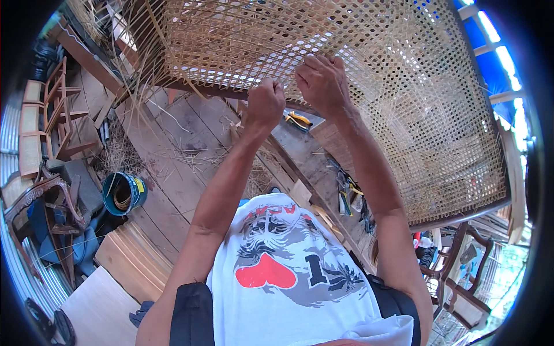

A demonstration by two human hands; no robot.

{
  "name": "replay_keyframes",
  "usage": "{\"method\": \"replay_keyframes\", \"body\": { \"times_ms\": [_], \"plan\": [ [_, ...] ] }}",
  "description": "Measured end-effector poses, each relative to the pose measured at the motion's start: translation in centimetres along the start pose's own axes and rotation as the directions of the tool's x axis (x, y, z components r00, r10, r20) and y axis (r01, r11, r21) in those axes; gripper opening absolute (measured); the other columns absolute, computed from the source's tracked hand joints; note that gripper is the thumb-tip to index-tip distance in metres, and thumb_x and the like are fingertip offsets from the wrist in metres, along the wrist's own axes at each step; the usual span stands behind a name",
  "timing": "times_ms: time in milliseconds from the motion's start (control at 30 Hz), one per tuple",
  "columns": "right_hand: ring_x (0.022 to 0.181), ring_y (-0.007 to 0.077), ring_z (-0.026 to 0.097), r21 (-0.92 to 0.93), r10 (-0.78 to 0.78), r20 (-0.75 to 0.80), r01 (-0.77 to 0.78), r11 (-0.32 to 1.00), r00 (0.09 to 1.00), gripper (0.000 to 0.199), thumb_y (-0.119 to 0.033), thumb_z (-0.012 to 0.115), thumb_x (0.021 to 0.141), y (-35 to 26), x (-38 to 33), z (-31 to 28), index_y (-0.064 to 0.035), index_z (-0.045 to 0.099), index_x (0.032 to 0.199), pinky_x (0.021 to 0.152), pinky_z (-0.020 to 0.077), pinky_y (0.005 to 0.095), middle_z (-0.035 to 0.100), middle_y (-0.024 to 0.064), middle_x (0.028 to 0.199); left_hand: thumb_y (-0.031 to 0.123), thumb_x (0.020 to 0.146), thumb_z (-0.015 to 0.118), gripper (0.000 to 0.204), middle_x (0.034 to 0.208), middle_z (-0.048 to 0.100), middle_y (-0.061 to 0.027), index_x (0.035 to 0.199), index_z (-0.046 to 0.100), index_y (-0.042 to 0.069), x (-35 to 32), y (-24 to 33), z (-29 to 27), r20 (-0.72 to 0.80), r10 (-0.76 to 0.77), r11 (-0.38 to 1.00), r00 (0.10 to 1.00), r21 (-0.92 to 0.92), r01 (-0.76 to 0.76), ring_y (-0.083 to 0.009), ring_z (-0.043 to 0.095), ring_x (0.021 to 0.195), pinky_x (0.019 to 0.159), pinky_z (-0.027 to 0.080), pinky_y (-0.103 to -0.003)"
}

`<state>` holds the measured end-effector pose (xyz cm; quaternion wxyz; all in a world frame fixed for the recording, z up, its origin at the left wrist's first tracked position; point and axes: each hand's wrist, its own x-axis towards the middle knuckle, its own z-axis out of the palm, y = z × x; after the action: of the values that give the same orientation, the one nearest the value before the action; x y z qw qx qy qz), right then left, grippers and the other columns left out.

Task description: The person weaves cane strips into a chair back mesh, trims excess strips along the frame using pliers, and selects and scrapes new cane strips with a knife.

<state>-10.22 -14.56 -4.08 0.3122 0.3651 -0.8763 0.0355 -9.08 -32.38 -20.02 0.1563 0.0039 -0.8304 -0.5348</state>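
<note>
A large woven cane webbing panel [398,98], set in a dark wooden frame, leans across the upper part of the view. Its weave is open and hexagonal, with loose cane strands [151,55] sticking out at the left. My left hand [266,104] is closed in a fist at the near edge of the frame. Just right of it and slightly higher, my right hand [323,83] is closed against the webbing, fingers curled inward. Whatever thin thing either hand pinches is hidden by the fingers.
Pliers [298,120] with yellow-and-black handles lie below the panel, near more hand tools [346,193]. A teal bucket [124,194] holding coiled cane stands on the plank floor [173,150]. Wooden chair frames [60,115] are at left, boards [135,259] at lower left, another chair [461,277] at right.
</note>
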Motion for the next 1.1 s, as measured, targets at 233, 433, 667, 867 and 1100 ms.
{"method": "replay_keyframes", "body": {
  "times_ms": [233,433,667,867,1100],
  "plan": [
    [0.121,0.0249,0.074,-0.009,-0.03,0.008,0.03,1.0,1.0,0.01,-0.027,0.094,0.106,0.0,-1.6,3.0,-0.0173,0.093,0.109,0.109,0.0517,0.0522,0.08,-0.0022,0.11,0.039,0.129,0.076,0.043,0.09,0.089,-0.0235,0.111,0.083,0.001,-1.1,2.2,-1.2,-0.013,-0.082,0.961,0.997,-0.265,0.076,-0.0491,0.09,0.088,0.075,0.067,-0.06],
    [0.127,0.026,0.071,-0.055,0.042,0.056,-0.039,0.998,0.998,0.011,-0.023,0.088,0.102,0.1,-2.4,4.1,-0.0163,0.093,0.109,0.114,0.0509,0.0528,0.086,0.0015,0.12,0.051,0.128,0.077,0.053,0.089,0.086,-0.0258,0.104,0.08,0.004,-1.5,1.4,-3.1,-0.105,0.02,0.994,0.994,0.11,-0.009,-0.0543,0.086,0.086,0.072,0.064,-0.061],
    [0.126,0.0253,0.078,0.22,0.092,-0.025,-0.084,0.972,0.995,0.019,-0.035,0.093,0.108,-3.8,-2.6,4.0,-0.0166,0.093,0.112,0.115,0.0513,0.0544,0.087,0.0034,0.122,0.051,0.123,0.086,0.051,0.085,0.082,-0.0216,0.1,0.079,0.006,-12.3,-6.7,-13.9,-0.117,0.021,0.97,0.993,0.244,0.009,-0.0502,0.082,0.077,0.068,0.06,-0.06],
    [0.114,0.0239,0.082,0.526,-0.206,0.225,0.059,0.848,0.952,0.022,-0.041,0.095,0.109,-8.4,0.0,0.8,-0.0192,0.091,0.109,0.117,0.052,0.0573,0.086,0.001,0.114,0.047,0.125,0.083,0.047,0.086,0.08,-0.0215,0.106,0.079,0.004,-13.2,0.9,-15.8,-0.094,-0.038,0.998,0.995,0.055,0.043,-0.0472,0.079,0.075,0.069,0.058,-0.057],
    [0.111,0.0294,0.083,0.191,0.169,0.114,-0.188,0.963,0.979,0.008,-0.021,0.086,0.11,-2.8,0.1,1.9,-0.0146,0.088,0.105,0.117,0.0507,0.0583,0.081,0.0051,0.106,0.024,0.127,0.068,0.029,0.1,0.085,-0.0341,0.116,0.08,0.0,-4.5,0.0,-8.6,0.018,-0.016,0.999,1.0,-0.041,0.016,-0.0592,0.087,0.099,0.081,0.065,-0.069]
  ]
}}
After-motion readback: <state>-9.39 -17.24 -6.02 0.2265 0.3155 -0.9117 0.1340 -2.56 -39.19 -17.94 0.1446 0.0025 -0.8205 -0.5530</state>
